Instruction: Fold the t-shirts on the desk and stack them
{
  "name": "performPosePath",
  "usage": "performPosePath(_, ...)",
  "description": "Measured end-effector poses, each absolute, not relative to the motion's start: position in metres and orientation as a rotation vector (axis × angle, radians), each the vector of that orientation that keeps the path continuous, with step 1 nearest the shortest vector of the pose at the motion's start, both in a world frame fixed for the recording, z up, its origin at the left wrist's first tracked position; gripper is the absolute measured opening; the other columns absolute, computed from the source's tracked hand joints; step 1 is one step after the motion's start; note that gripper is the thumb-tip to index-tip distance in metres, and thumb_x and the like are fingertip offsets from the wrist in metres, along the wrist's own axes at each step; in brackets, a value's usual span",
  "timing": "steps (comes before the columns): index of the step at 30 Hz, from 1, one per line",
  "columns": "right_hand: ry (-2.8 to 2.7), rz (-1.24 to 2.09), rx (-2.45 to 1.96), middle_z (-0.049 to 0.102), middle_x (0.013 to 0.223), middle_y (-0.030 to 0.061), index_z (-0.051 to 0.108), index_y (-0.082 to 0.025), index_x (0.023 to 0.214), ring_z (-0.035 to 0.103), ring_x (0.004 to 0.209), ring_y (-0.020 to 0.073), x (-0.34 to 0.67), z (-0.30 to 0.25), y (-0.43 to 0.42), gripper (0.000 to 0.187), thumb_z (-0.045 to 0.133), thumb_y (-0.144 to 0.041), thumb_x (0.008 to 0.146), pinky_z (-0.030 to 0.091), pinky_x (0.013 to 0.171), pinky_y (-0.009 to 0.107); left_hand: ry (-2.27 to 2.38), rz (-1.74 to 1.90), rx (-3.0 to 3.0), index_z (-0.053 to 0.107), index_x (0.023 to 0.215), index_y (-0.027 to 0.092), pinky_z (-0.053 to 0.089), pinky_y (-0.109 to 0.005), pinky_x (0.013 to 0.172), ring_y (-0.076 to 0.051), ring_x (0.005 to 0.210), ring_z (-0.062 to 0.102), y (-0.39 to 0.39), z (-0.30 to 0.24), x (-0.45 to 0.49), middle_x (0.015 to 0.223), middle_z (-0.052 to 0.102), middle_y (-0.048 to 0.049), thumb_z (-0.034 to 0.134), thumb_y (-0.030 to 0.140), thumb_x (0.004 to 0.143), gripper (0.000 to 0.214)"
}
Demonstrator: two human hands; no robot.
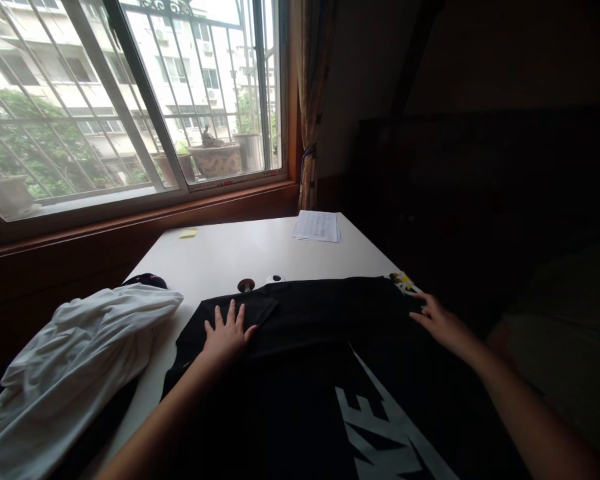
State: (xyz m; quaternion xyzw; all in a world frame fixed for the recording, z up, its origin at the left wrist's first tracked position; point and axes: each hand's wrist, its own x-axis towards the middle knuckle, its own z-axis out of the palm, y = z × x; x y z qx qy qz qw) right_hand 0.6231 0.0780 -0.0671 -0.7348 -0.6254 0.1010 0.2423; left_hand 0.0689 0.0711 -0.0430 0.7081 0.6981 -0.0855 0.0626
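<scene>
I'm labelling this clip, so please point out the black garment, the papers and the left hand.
Black garment (300,373): head view, on the dark fabric near its middle.
Papers (317,227): head view, on the middle of the top sheet.
Left hand (226,335): head view, on the back of the hand.

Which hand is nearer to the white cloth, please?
The left hand: it lies on the black garment, to the right of the white cloth. The right hand is farther away, near the garment's right edge.
</scene>
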Motion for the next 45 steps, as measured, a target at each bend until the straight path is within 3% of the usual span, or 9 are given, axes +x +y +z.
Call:
performPosePath(12, -1.906, 0.387, -1.966, 0.067, 0.088, 0.0042, 0.048, -0.026, 0.144, 0.067, 0.076, 0.0235, 0.583, -0.053, 0.109, 0.058, 0.052, -0.043, 0.089, 0.051, 0.071, 0.034, 2.285, -0.239, 2.023, 0.014, 0.164, 0.027, 0.023, -0.077, 0.111, -0.051, 0.153, 0.004, 0.067, -0.049, 0.018, 0.171, 0.001, -0.0083, 0.020, 0.066, 0.102, 0.074)
performPosePath(17, -1.973, 0.168, -2.043, 0.070, 0.107, 0.0108, 0.051, -0.023, 0.144, 0.068, 0.097, 0.0290, 0.574, -0.055, 0.117, 0.055, 0.051, -0.037, 0.090, 0.054, 0.088, 0.043, 2.315, -0.248, 2.048, 0.018, 0.164, 0.023, 0.022, -0.075, 0.113, -0.048, 0.154, 0.010, 0.079, -0.045, 0.003, 0.171, 0.008, -0.0099, 0.020, 0.061, 0.103, 0.071)
performPosePath(21, -2.007, -0.145, -1.932, 0.062, 0.131, 0.0166, 0.058, -0.019, 0.138, 0.059, 0.122, 0.0343, 0.541, -0.058, 0.121, 0.049, 0.048, -0.036, 0.092, 0.046, 0.107, 0.050, 2.315, -0.232, 2.229, 0.028, 0.162, 0.017, 0.016, -0.069, 0.119, -0.041, 0.156, 0.013, 0.093, -0.035, 0.011, 0.170, 0.016, -0.0121, 0.022, 0.055, 0.105, 0.068)
performPosePath(25, -2.168, -0.001, -1.717, 0.048, 0.153, 0.0156, 0.053, -0.016, 0.146, 0.048, 0.140, 0.0290, 0.470, -0.054, 0.127, 0.054, 0.038, -0.039, 0.099, 0.035, 0.120, 0.042, 2.132, -0.044, 2.472, 0.028, 0.162, 0.018, 0.011, -0.061, 0.124, -0.032, 0.158, 0.010, 0.107, -0.034, 0.042, 0.170, 0.019, -0.0090, 0.018, 0.055, 0.106, 0.068)
performPosePath(28, -2.327, 0.153, -1.644, 0.036, 0.164, 0.0134, 0.043, -0.014, 0.155, 0.030, 0.152, 0.0274, 0.409, -0.052, 0.136, 0.062, 0.033, -0.045, 0.102, 0.024, 0.125, 0.047, 2.031, 0.013, 2.436, 0.027, 0.162, 0.018, 0.014, -0.058, 0.125, -0.030, 0.158, 0.012, 0.115, -0.041, 0.065, 0.169, 0.020, -0.0078, 0.016, 0.056, 0.106, 0.068)
performPosePath(32, -2.475, 0.297, -1.604, 0.019, 0.170, 0.0110, 0.032, -0.012, 0.160, 0.016, 0.157, 0.0242, 0.344, -0.054, 0.149, 0.072, 0.026, -0.055, 0.104, 0.013, 0.127, 0.045, 2.065, 0.029, 2.346, 0.023, 0.163, 0.018, 0.013, -0.057, 0.126, -0.028, 0.158, 0.008, 0.125, -0.052, 0.070, 0.170, 0.015, -0.0046, 0.016, 0.055, 0.106, 0.068)
performPosePath(36, -2.512, 0.307, -1.599, 0.017, 0.170, 0.0089, 0.030, -0.015, 0.162, 0.011, 0.158, 0.0227, 0.316, -0.062, 0.163, 0.076, 0.023, -0.062, 0.103, 0.006, 0.127, 0.044, 2.084, 0.024, 2.320, 0.020, 0.164, 0.020, 0.011, -0.057, 0.126, -0.026, 0.159, 0.006, 0.134, -0.056, 0.052, 0.171, 0.012, -0.0031, 0.015, 0.056, 0.105, 0.069)
performPosePath(41, -2.489, 0.319, -1.646, 0.014, 0.171, 0.0065, 0.025, -0.022, 0.163, 0.011, 0.158, 0.0232, 0.339, -0.066, 0.190, 0.078, 0.022, -0.068, 0.100, 0.004, 0.127, 0.046, 2.088, 0.011, 2.290, 0.018, 0.164, 0.020, 0.011, -0.056, 0.126, -0.025, 0.159, 0.005, 0.139, -0.056, 0.037, 0.171, 0.010, -0.0032, 0.013, 0.058, 0.105, 0.070)
performPosePath(45, -2.385, 0.326, -1.859, 0.010, 0.172, 0.0078, 0.019, -0.019, 0.164, 0.007, 0.158, 0.0252, 0.387, -0.065, 0.214, 0.080, 0.022, -0.067, 0.100, 0.004, 0.127, 0.048, 2.087, 0.014, 2.280, 0.017, 0.164, 0.020, 0.011, -0.056, 0.126, -0.025, 0.159, 0.003, 0.139, -0.055, 0.037, 0.171, 0.008, -0.0031, 0.013, 0.058, 0.104, 0.071)
